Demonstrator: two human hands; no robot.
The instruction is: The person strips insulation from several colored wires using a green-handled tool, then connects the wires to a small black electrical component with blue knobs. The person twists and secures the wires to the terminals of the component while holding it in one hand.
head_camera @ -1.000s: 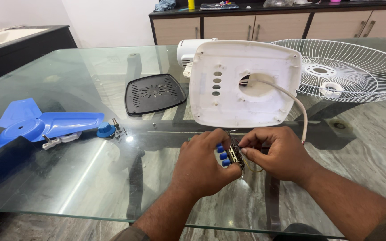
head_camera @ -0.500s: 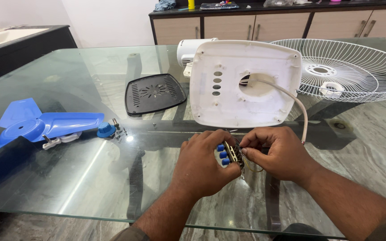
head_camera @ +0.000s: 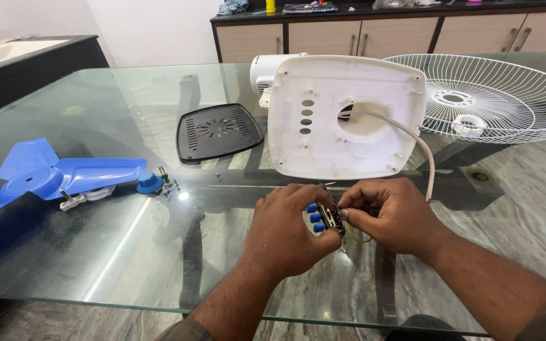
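Left hand [head_camera: 289, 230]: fingers clenched on the switch block [head_camera: 325, 216] with blue buttons, above the glass surface [head_camera: 127, 252].
Right hand [head_camera: 393, 218]: fingers pinching the block's wires [head_camera: 356, 237].
Behind: white fan base [head_camera: 345, 117], upright.
Far left: blue fan blade [head_camera: 52, 177].

Blue fan blade [head_camera: 52, 177], left: one wing cut by the frame edge. Wire guard [head_camera: 475, 98], upper right: rim cropped. Switch block [head_camera: 325, 218], centre: largely hidden by fingers.
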